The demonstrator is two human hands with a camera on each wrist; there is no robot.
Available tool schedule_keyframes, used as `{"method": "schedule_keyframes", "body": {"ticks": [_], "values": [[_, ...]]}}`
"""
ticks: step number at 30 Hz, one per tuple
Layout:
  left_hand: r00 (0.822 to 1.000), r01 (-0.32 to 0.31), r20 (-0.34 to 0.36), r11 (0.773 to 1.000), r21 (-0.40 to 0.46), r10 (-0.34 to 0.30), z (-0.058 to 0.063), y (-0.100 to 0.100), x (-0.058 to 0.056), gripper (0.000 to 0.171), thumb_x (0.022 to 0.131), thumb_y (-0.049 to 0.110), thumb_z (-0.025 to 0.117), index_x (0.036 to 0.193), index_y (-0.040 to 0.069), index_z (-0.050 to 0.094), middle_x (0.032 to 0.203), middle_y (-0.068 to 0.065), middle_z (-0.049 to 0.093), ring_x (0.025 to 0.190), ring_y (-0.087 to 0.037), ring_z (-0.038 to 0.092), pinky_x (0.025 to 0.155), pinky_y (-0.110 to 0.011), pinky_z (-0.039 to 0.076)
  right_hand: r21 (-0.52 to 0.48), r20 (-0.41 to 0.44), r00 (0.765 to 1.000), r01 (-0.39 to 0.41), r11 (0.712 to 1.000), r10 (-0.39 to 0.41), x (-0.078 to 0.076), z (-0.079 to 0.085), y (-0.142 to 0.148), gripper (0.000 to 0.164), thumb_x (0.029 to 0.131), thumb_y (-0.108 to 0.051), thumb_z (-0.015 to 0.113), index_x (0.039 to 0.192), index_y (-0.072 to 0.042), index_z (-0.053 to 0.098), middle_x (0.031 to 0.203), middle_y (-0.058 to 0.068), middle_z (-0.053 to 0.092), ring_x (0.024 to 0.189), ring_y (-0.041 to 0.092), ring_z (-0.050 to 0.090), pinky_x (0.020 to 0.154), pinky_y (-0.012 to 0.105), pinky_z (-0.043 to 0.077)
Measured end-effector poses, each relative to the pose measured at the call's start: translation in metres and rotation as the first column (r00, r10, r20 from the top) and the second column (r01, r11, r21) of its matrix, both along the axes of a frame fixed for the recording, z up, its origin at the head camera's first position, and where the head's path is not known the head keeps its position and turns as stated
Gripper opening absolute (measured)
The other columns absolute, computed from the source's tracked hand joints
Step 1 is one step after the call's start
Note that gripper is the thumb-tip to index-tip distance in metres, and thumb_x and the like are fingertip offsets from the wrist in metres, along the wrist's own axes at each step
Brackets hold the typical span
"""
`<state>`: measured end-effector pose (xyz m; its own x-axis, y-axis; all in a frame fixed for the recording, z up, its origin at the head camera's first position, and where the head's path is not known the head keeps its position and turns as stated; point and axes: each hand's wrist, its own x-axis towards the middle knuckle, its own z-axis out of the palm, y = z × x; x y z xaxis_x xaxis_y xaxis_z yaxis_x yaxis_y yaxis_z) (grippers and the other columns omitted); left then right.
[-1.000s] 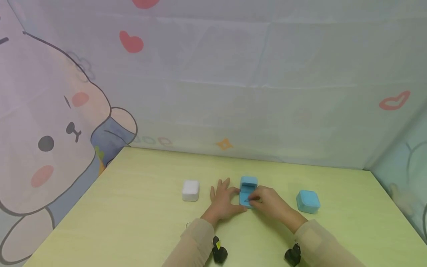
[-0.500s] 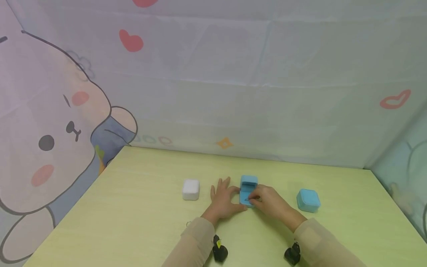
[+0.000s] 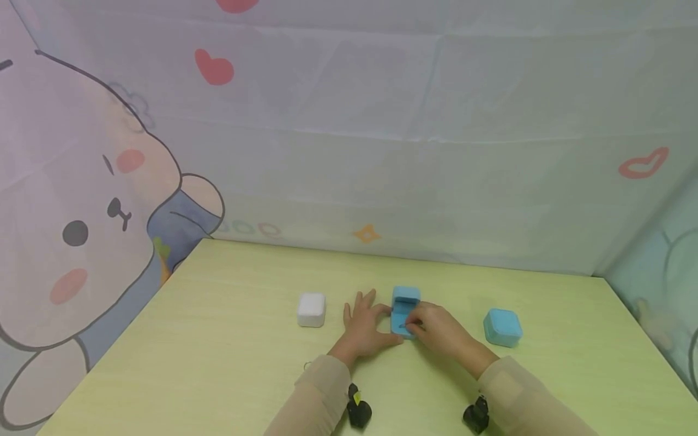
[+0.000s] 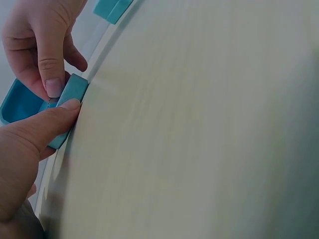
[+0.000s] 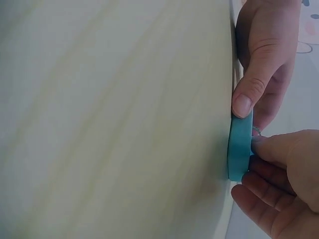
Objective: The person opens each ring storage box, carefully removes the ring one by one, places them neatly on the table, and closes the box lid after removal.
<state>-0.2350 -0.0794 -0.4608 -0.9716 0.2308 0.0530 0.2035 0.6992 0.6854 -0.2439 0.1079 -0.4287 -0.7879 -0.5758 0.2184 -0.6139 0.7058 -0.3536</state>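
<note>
A light-blue ring box stands on the table with its lid raised. My left hand grips its base, the thumb along the near side and the index finger at the left side. From the right, my right hand reaches into the box, thumb and index finger pinching a small silvery ring right at the cushion. Fingertips hide most of the ring. In the right wrist view, the base's near wall lies between the left thumb and the right fingers.
A closed white box sits left of my left hand. Right of my right forearm is a closed blue box. Another thin ring lies by the left sleeve, partly covered. A printed cloth hangs behind the table's far edge.
</note>
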Motion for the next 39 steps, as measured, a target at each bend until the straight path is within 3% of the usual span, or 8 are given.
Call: {"method": "schedule_keyframes", "body": {"ticks": [39], "values": [[1.0,-0.002,-0.02,1.0,-0.025,0.002,-0.001,0.0007,-0.0004,0.055,0.076,0.043,0.076,0.12,0.015,0.061,0.156,-0.017,0.021,0.145,-0.042,0.005,0.112,-0.063,-0.002,-0.031,0.015,1.0,0.007,1.0,-0.006,-0.0022,-0.0034,0.0028,0.005,0.087,-0.007,0.065,0.087,-0.006,0.07,0.085,0.002,0.065,0.08,0.016,0.063,0.071,0.029,0.053]]}}
